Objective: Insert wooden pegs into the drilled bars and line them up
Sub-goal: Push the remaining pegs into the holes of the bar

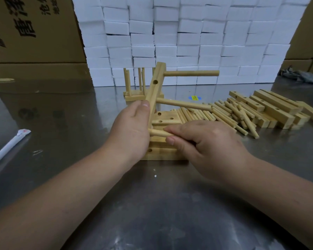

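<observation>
Head view: left grip (pixel 130 130) holds tilted drilled bar (pixel 153 93); right grip (pixel 210 141) pinches peg (pixel 158 132) at its lower end.

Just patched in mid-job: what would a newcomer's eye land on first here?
First, the drilled bar at centre, held near upright by the left hand, with two pegs jutting right and an empty hole between them. The right hand pinches a third peg, its tip toward the bar's lower end. Behind stands a wall of white blocks; loose pegs and spare bars lie piled at right on the metal table.
</observation>
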